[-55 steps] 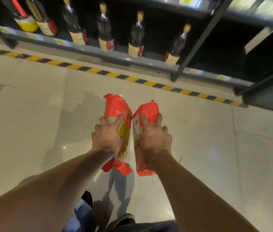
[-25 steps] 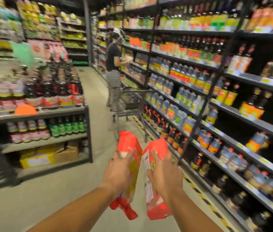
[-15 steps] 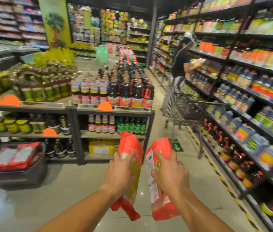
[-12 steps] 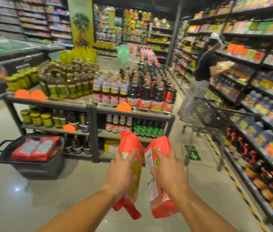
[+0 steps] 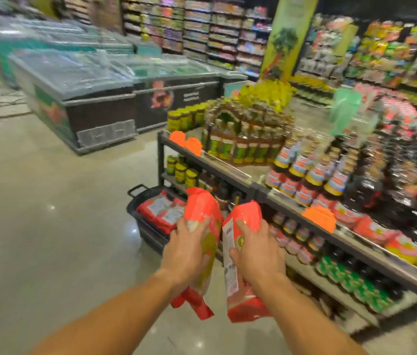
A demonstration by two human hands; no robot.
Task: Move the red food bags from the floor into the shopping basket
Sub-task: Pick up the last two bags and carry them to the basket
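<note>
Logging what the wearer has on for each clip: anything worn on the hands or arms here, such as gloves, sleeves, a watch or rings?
Nothing visible. Both forearms are bare up to the frame edge, with no sleeves. The left hand and right hand have no gloves, and no watch, band or ring shows on wrists or fingers.

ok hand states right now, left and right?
Left hand: grips a red food bag, held upright in the air.
Right hand: grips the other red food bag, also off the floor.
</note>
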